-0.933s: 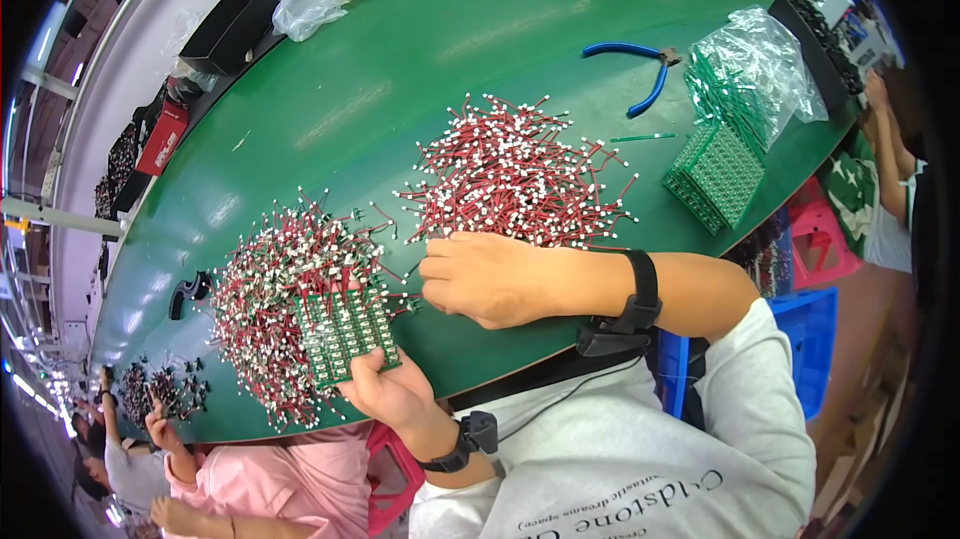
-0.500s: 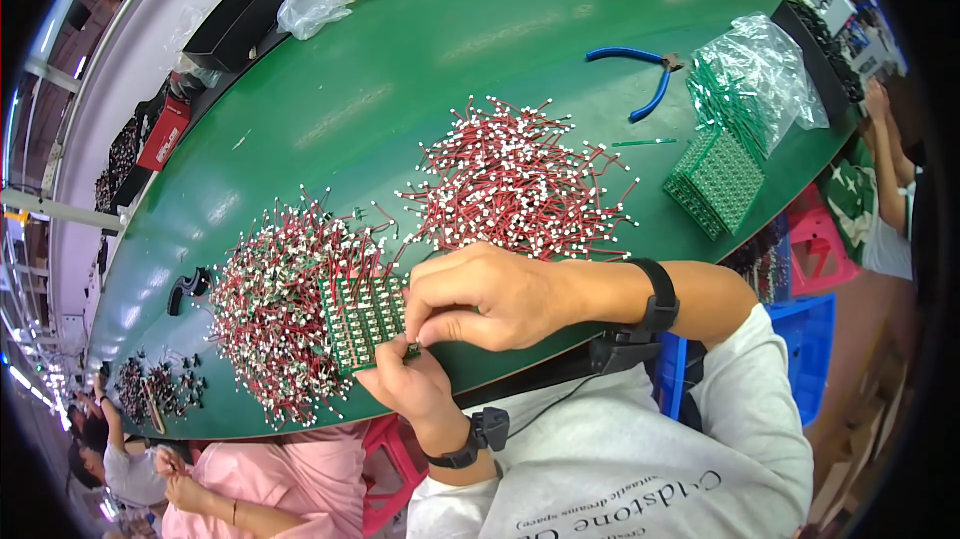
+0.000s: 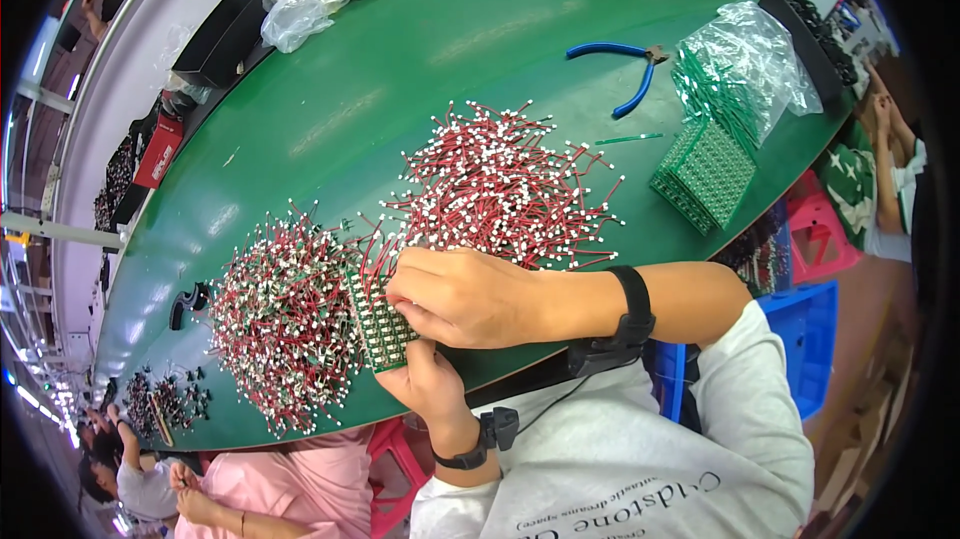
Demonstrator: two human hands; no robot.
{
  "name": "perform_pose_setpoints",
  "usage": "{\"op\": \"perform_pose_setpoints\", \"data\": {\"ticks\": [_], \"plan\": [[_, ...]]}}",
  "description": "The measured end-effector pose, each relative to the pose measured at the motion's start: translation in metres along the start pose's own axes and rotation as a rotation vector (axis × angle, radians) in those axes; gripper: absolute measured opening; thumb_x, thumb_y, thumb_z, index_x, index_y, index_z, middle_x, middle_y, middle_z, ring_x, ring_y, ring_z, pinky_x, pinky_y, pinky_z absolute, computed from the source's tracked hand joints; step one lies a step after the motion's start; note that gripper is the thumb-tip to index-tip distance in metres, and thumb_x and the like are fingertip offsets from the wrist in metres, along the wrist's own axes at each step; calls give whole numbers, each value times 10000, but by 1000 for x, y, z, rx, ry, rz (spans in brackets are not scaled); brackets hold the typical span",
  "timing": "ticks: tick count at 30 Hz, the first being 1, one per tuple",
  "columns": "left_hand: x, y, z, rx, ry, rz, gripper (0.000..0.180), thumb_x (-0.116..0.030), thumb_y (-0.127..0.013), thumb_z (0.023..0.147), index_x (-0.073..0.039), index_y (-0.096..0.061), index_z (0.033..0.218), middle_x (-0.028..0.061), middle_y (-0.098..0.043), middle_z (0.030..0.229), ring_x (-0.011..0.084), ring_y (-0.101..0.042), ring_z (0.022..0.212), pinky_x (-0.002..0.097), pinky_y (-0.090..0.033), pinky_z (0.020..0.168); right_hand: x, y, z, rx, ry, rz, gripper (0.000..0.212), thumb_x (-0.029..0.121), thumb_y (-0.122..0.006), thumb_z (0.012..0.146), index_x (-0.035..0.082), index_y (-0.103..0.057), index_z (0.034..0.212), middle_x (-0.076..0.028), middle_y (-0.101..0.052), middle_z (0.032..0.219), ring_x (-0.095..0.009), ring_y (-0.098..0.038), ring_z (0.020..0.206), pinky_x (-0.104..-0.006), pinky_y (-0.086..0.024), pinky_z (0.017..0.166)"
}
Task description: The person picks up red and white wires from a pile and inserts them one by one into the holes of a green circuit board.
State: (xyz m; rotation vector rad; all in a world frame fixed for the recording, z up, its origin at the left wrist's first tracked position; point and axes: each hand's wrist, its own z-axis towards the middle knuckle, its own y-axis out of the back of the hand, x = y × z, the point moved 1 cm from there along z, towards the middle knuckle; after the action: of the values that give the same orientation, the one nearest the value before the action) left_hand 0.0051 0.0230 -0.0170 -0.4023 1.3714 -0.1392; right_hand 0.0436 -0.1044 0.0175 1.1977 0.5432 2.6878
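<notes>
L grip (image 3: pixel 430 379) clamped on green board (image 3: pixel 383 334), near edge; board by R side of mixed wire pile (image 3: pixel 285 324), partly under R grip (image 3: pixel 460 294). R hold hidden, can't tell. Vs prev. moment: R grip shifted from board's near corner to over face; prob. work now mid-board.

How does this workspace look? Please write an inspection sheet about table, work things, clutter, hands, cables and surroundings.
Surface: shiny green table.
Work things: circuit board with rows of white parts; middle wire pile and left wire pile, both red with white ends; board stack at right.
Clutter: blue-handled pliers; green strips by a clear plastic bag.
Hands: left hand holds the circuit board; right hand partly covers it, anything pinched is hidden.
Cables: thin black cable across the shirt.
Surroundings: blue bin at right; seated person in pink at left.
</notes>
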Motion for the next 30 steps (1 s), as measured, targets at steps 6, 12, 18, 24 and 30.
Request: {"op": "perform_pose_setpoints", "data": {"ticks": [6, 12, 18, 24, 30], "plan": [[3, -4, -4, 39, -18, 39, 327, 114, -481, 875, 95, -545, 1195, 112, -603, 1161, 166, -599, 1042, 289, -472, 902, -1, -2, -2, 0, 3, -54, 125, 39, -639, 791, 3, -539, 857, -117, -507, 768, -306, -575, 618, -397, -486, 513], [2, -3, -4, 37, -2, 57, 292, 90, -513, 897, 88, -556, 1185, 95, -615, 1135, 150, -598, 1015, 278, -473, 878, -1, -1, -2, -11, -2, -78, 125, 53, -645, 784, 10, -532, 818, -117, -514, 737, -311, -574, 596, -401, -482, 502], [1, -5, -3, 48, -22, 75, 288, 86, -522, 894, 80, -565, 1179, 85, -624, 1102, 142, -601, 988, 271, -473, 861, -2, -1, -2, -28, -10, -34, 127, 61, -647, 784, 13, -534, 813, -120, -525, 737, -315, -580, 592, -403, -485, 506], [4, 4, -3, 51, -25, 162, 389, 81, -527, 888, 89, -504, 1276, 93, -616, 1133, 138, -593, 989, 266, -466, 882, -1, 0, -1, 46, 12, -139, 134, 87, -642, 802, 9, -535, 819, -114, -505, 729, -303, -565, 589, -399, -486, 507], [-3, 2, -3, 74, -64, 345, 579, 119, -468, 832, 96, -390, 1405, 105, -606, 1137, 152, -590, 990, 272, -462, 905, -2, -1, -3, 22, 106, -217, 144, 87, -653, 802, 15, -531, 825, -98, -502, 747, -281, -563, 579, -377, -495, 510]]}}
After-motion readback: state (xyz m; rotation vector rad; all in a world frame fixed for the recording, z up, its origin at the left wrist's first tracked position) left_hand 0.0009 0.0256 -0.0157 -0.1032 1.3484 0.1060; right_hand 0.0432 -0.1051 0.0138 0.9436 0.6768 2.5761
